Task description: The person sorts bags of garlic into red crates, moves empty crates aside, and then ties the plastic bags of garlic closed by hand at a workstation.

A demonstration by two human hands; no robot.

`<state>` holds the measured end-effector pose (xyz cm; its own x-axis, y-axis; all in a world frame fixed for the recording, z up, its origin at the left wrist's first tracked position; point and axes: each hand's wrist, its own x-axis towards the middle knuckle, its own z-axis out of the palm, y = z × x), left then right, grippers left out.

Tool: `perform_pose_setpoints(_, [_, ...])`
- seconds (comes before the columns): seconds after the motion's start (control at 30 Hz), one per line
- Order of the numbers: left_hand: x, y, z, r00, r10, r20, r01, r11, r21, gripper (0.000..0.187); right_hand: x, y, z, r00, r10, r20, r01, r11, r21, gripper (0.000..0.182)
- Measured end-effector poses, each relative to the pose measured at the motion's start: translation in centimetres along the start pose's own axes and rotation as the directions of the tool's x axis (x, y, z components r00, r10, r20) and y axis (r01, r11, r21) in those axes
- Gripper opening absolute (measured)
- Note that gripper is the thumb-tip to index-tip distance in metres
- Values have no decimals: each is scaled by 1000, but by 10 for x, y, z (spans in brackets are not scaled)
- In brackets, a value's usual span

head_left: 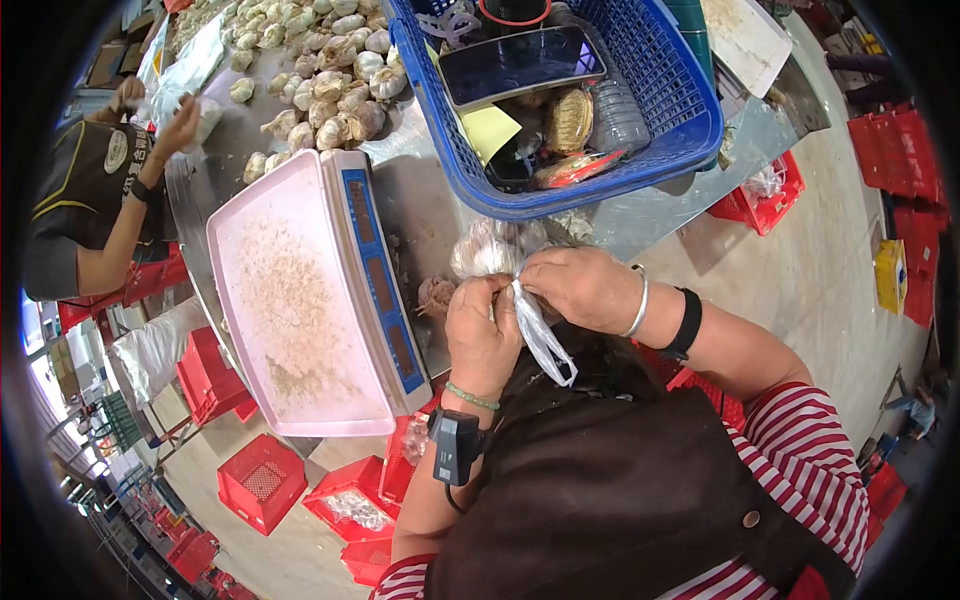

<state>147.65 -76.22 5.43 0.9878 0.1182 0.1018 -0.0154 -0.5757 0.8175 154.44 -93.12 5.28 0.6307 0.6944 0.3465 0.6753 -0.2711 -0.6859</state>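
A clear plastic bag of garlic bulbs (492, 247) rests at the metal table's near edge, below the blue basket. My left hand (482, 335) pinches the bag's gathered neck from the left, with thumb and fingers pressed together. From the right, my right hand (588, 290) is closed on the same neck, its fingertips meeting those of the left. The twisted loose end of the bag (543, 348) hangs down between both hands toward my dark apron. A loose garlic bulb (436, 295) lies just left of the bag, close to the scale.
A scale (385, 285) with a pink tray (290, 400) dusted with garlic skins stands at left. Behind it spreads a garlic pile (330, 95). The blue basket (500, 205) holds a phone (522, 68). Another person (115, 200) works at far left. Red crates (262, 485) stand on the floor.
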Motion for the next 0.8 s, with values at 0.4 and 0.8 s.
perform_pose_setpoints(0.4, [-2,1,3,1000,24,5,-24,993,112,10,3,-6,10,996,78,-39,-82,990,-112,7])
perform_pose_setpoints(0.8, [-1,4,1,999,-42,0,42,993,-112,12,-10,-12,35,884,237,-403,-206,971,119,18])
